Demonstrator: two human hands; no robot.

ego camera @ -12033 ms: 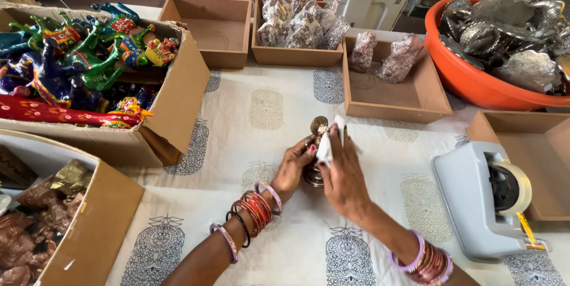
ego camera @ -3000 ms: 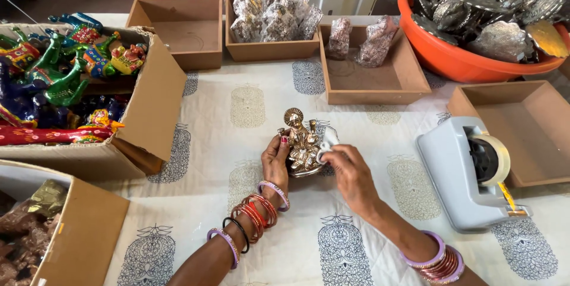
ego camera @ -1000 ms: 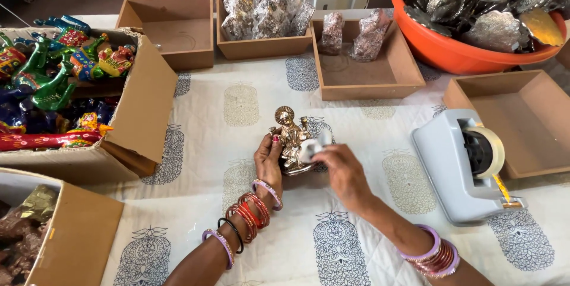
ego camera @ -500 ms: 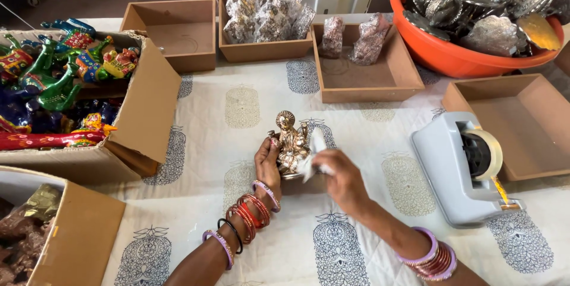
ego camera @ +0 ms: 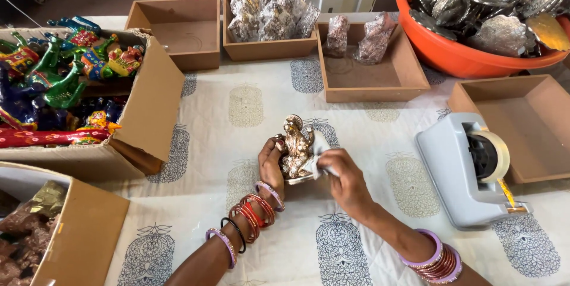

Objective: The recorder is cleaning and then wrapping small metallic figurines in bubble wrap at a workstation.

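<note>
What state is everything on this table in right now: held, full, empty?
Small metallic figurine: upright, held by left hand.
White cloth: pressed on figurine by right hand.
Orange plastic tub: heaped full.
Grey tape dispenser: loaded.
Brown tray: empty.

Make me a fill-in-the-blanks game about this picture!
1. The left hand holds a small metal ____ over the table.
2. The right hand presses a white ____ against the figurine.
3. The big bowl full of metal pieces is coloured ____.
4. The tape dispenser sits on the person's ____ side.

Missing words: figurine; cloth; orange; right
</note>
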